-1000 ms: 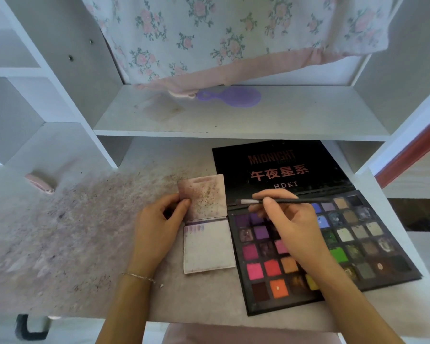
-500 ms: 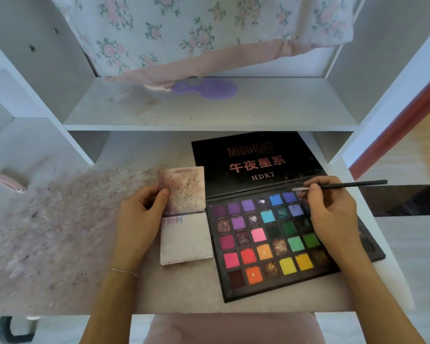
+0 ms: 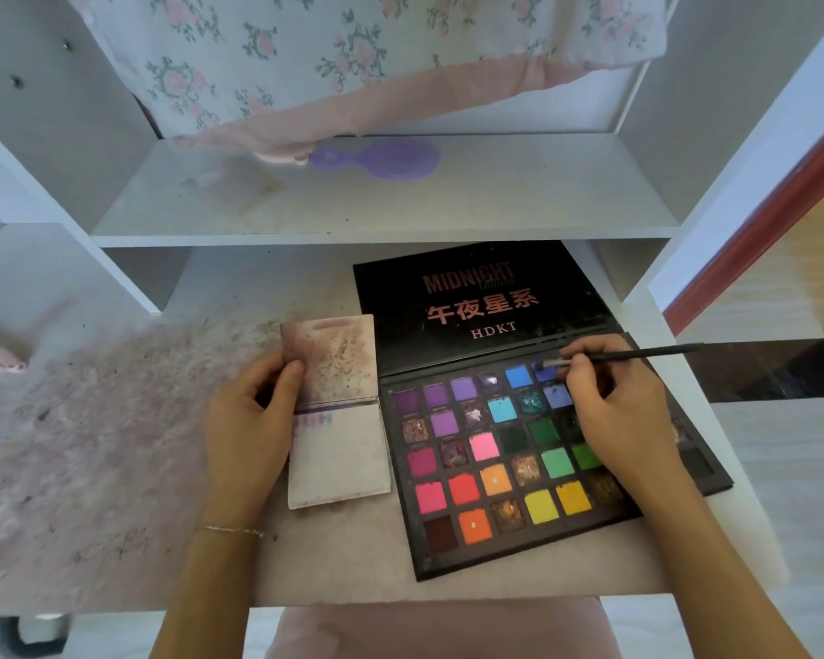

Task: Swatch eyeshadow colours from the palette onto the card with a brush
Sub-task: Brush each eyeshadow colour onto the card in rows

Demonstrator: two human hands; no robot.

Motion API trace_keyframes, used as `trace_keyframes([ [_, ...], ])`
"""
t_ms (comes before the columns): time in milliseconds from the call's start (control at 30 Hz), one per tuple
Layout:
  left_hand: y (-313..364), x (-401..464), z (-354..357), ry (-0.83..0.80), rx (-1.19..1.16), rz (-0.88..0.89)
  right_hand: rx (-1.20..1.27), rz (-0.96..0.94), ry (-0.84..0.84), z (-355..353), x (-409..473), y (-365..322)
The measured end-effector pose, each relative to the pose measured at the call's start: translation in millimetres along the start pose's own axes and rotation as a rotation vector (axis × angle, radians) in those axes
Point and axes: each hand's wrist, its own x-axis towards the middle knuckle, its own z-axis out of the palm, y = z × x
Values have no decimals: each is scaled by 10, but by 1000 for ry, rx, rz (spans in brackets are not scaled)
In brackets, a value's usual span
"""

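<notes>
Brush (image 3: 629, 354): pinched in the fingers of the right hand (image 3: 610, 411), tip now down in a blue-violet pan in the top row of the eyeshadow palette (image 3: 510, 468); half a second ago it hovered level above that row, and a second ago it was over the purple pans at the left. Judged: a fresh colour is being loaded. Card (image 3: 338, 454): open on the counter (image 3: 115, 444) just left of the palette, upper flap gripped by the left hand (image 3: 248, 420); faint swatches at the top of its lower leaf.
</notes>
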Motion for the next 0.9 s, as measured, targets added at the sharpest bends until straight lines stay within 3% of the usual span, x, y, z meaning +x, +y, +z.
trace_keyframes([
  [900,-30,6,5,-19,52,3,12,43,41,-5,1,6],
])
